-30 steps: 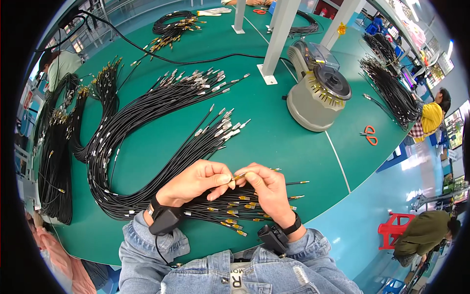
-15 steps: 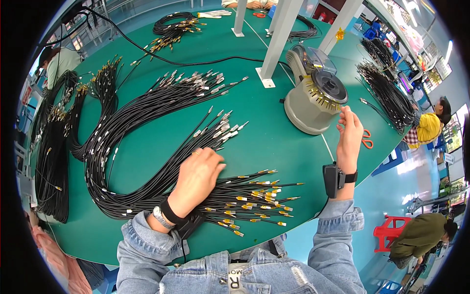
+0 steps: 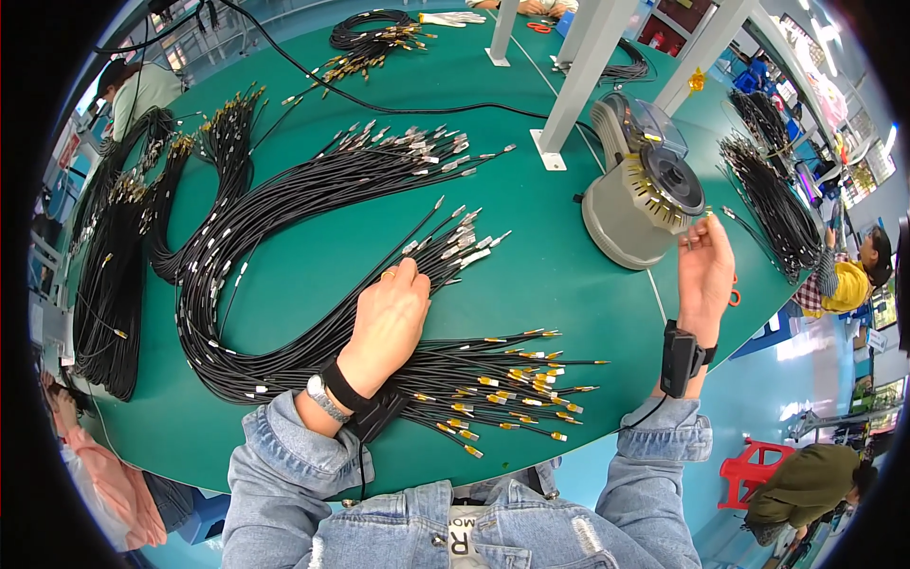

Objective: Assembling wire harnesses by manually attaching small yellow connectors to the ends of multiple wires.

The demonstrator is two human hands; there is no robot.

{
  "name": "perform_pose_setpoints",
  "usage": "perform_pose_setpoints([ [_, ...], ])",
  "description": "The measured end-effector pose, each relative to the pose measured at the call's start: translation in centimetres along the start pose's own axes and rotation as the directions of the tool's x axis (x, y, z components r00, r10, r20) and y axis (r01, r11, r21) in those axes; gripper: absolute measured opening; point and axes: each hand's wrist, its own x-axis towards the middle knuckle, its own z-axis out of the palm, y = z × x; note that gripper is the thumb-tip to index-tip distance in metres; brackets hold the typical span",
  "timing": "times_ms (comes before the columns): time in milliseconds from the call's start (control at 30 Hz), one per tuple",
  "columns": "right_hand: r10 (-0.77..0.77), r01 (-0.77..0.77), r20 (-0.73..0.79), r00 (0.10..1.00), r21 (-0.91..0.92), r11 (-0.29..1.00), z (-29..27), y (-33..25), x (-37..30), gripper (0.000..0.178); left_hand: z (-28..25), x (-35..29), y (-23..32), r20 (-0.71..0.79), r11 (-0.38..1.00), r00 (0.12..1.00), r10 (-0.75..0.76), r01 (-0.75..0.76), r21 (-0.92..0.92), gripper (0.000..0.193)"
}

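My left hand is closed over black cables, close to their white-tagged ends. Below it, cable ends with yellow tags fan out across the green table. Right of centre stands a grey-beige machine with a dark round disc ringed by small yellow pieces. Just off its right side, my right hand has thumb and finger pinched together. Something tiny and yellowish shows at the fingertips, too small to name. Each wrist wears a black strapped device.
Another thick cable bundle curves across the table. More cables hang over its left edge; others lie at the back and far right. Metal posts rise behind the machine. Orange scissors are partly hidden beside my right hand. People sit around.
The whole view has shifted a little to the right. My right hand has turned and drawn slightly away from the machine's disc. My left hand has moved slightly up and left relative to the cables.
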Motion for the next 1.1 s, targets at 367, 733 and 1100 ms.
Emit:
perform_pose_setpoints([
  [367, 0.074, -0.087, 0.317, 0.946, 0.028, 0.996, 5.2, 1.2, -8.1, 0.016, -0.2, 0.1, 1.0, 0.131, 0.837, 0.991, -0.035, 0.101, -0.537, 0.021],
  [733, 0.182, -0.323, 0.483, 0.857, 0.227, 0.919, 6.3, 3.6, -12.8, 0.019, 0.4, 0.9, 4.9, -0.166, 0.747, 0.985, -0.046, -0.076, -0.66, 0.029],
  [1100, 0.082, -0.17, 0.347, 0.934, 0.233, 0.958, 8.1, 2.7, -12.8, 0.018, -1.0, -0.2, 5.2, -0.031, 0.63, 0.998, 0.046, -0.052, -0.775, 0.018],
])
